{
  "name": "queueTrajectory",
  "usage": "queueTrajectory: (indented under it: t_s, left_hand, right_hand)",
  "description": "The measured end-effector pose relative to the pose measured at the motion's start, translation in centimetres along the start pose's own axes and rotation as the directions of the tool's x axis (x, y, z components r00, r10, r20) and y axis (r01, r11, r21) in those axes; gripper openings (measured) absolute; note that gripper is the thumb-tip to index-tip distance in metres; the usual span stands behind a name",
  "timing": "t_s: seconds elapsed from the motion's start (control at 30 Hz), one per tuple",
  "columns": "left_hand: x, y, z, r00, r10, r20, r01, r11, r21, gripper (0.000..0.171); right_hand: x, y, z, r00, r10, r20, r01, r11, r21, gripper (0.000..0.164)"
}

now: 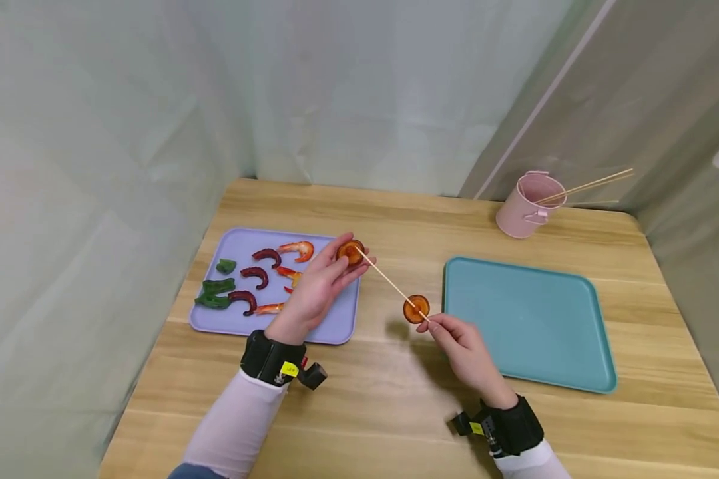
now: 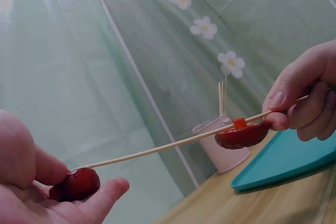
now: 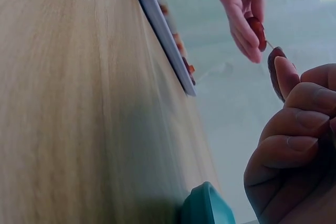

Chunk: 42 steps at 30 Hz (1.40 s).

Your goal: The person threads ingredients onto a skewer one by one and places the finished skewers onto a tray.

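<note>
Left hand (image 1: pixel 317 287) pinches a round slice (image 1: pixel 346 254), right hand (image 1: pixel 469 351) a stick (image 1: pixel 389 281).
Fingers clamp on both. Purple tray (image 1: pixel 341 316) left, blue tray (image 1: pixel 527 326) right, pink bucket (image 1: pixel 517 216) far right.

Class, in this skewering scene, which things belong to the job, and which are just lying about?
Belong to the job:
skewer, held in the right hand
round slice on it; second slice in the left hand
prawns, dark curled pieces and green pieces on the lilac tray
spare skewers in the pink bucket
teal tray, probably for finished skewers

Just there:
flowered curtain
wrist cameras
</note>
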<state>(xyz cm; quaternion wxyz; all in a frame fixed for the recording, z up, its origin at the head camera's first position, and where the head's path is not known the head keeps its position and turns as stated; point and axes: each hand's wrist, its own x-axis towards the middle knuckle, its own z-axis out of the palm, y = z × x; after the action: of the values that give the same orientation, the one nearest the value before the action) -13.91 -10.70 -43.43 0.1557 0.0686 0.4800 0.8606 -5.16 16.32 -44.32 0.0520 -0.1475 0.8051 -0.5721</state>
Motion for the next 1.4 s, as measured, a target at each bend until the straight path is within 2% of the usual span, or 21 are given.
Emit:
queueTrajectory:
  t_s: [0.13,0.37,0.7,0.93,1.13,1.4]
  left_hand:
    - [-0.2,0.0,-0.2,1.0,0.006,0.021,-0.005,1.0,-0.012,0.049]
    - [-0.1,0.2,-0.4,1.0,0.018,0.002,-0.018,1.0,0.007,0.047]
    - [0.0,0.4,-0.3,1.0,0.027,0.009,-0.027,0.999,0.036,0.048]
    - [0.0,0.3,-0.1,1.0,0.028,-0.011,-0.028,0.998,0.063,0.047]
    - [0.0,-0.1,-0.4,0.999,0.028,-0.044,-0.022,0.991,0.129,0.047]
    - [0.1,-0.5,-0.3,0.999,0.025,-0.038,-0.017,0.978,0.21,0.045]
  right_hand:
    - [0.0,0.1,-0.1,1.0,0.005,0.015,-0.005,1.0,0.004,0.018]
    - [0.2,0.1,-0.2,1.0,0.002,0.023,-0.002,1.0,-0.008,0.019]
    - [0.3,0.2,-0.5,0.999,-0.02,0.035,0.022,0.999,-0.047,0.02]
    - [0.3,4.0,-0.4,1.0,-0.006,0.024,0.008,0.998,-0.063,0.022]
    - [0.1,4.7,-0.2,0.999,-0.014,0.035,0.017,0.997,-0.072,0.022]
    - [-0.2,4.9,-0.2,1.0,0.011,0.029,-0.008,0.997,-0.075,0.022]
